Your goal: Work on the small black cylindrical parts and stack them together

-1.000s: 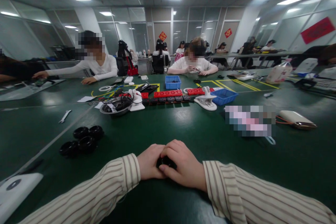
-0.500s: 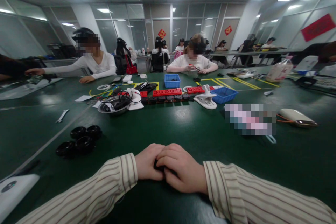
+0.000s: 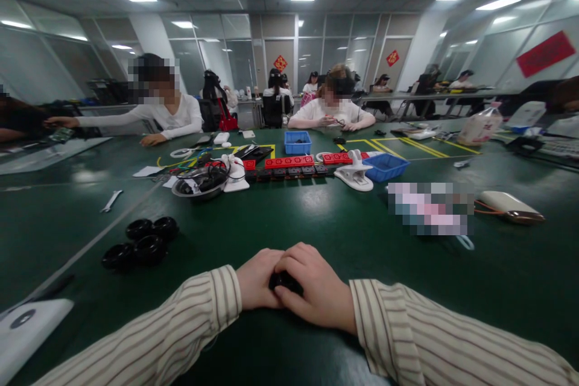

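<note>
Both hands meet at the near middle of the green table (image 3: 217, 223), closed around a black round part (image 3: 286, 281). My left hand (image 3: 259, 280) grips it from the left, its fingertips hidden behind the part and the other hand. Curled over the top and right side is my right hand (image 3: 316, 286), thumb toward me. Only a dark, glossy piece of the part shows between the hands, so its full shape is hidden. Several black ring-shaped parts (image 3: 150, 248) lie grouped to the left.
An open-end wrench (image 3: 111, 201) lies at left. Farther back are a bowl of black parts (image 3: 195, 194), red sockets (image 3: 289, 161), a white clip base (image 3: 355, 175) and blue bins (image 3: 384, 167) (image 3: 297, 143). A power bank (image 3: 511, 206) sits at right. Co-workers sit across the table.
My right hand has opened its grip slightly and shifted, so more of the black part shows between the hands. The view has tilted a little.
</note>
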Demonstrator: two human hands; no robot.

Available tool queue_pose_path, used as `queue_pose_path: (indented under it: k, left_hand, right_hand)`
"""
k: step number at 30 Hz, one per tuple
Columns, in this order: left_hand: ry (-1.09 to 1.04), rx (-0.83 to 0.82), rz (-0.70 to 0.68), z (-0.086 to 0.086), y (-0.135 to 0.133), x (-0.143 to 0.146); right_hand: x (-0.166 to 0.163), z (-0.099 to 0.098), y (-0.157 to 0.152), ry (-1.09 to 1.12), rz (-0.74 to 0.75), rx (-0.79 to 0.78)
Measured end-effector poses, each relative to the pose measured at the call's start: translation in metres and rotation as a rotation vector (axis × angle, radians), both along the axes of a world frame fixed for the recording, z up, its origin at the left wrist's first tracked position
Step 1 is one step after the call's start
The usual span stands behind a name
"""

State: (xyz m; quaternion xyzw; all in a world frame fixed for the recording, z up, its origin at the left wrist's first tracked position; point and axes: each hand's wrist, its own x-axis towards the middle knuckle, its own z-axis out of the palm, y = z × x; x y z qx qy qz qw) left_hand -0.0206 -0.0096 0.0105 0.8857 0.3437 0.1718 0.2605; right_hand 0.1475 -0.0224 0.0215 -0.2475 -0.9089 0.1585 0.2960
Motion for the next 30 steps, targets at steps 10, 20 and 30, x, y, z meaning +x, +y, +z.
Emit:
queue_pose_path:
  k: [10,20,30]
  left_hand:
    - [0.056,0.018,-0.019,-0.008,0.002,-0.002]
    - [-0.091,-0.047,-0.084,0.003,0.002,0.000]
    - [0.035,-0.040,0.064,-0.002,-0.001,0.001]
  right_hand:
    - [0.001,0.002,0.002,0.061,0.205,0.068]
    - [0.004,0.002,0.004,0.145,0.163,0.048]
    - [0.002,0.000,0.002,0.021,0.003,-0.003]
